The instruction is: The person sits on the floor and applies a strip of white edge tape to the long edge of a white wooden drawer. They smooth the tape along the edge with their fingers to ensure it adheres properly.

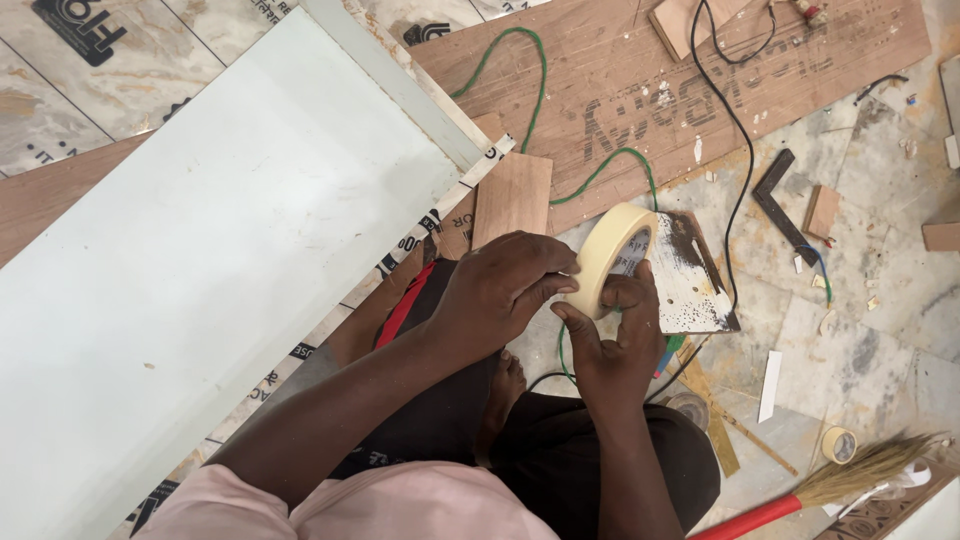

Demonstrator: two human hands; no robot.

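Currently: left hand (500,285) and right hand (612,335) both pinching masking tape roll (612,258) — tape end risking tearing if picked unevenly.

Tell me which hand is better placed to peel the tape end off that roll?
Probably left. The left hand has its fingertips pinched at the rim of the masking tape roll, while the right hand grips the roll from below, steadying it.
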